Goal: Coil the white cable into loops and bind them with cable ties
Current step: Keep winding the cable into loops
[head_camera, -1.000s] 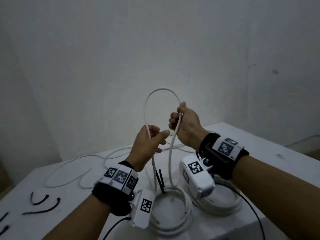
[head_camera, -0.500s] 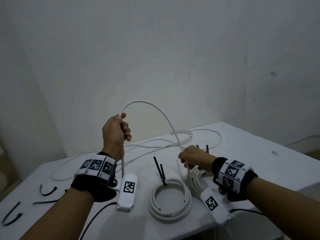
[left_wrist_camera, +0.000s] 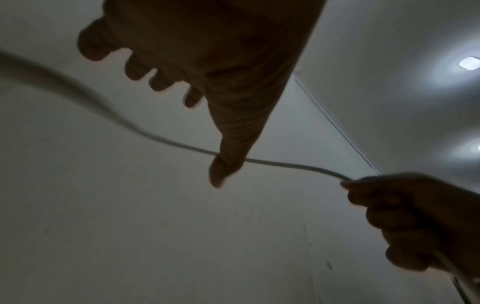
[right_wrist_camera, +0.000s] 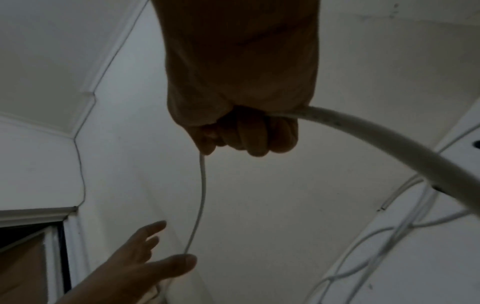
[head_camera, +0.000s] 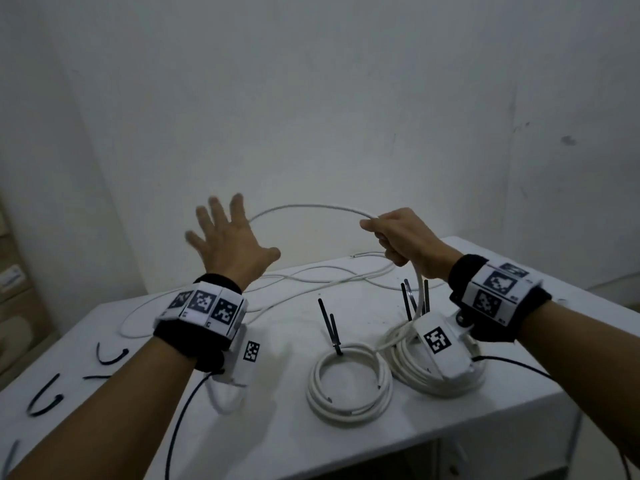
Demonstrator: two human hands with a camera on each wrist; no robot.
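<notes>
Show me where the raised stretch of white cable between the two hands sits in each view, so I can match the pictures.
Head: the white cable arcs across the upper middle, from the open left hand to the right hand.
Left wrist: it crosses the middle, left to right, behind the thumb.
Right wrist: a thin strand hangs from the fist down to the left hand's thumb.
Shared landmark: the right hand gripping the cable.

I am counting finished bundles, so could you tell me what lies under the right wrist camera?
A white cable coil with upright black cable ties lies on the table under the right wrist camera, which covers its middle.
</notes>
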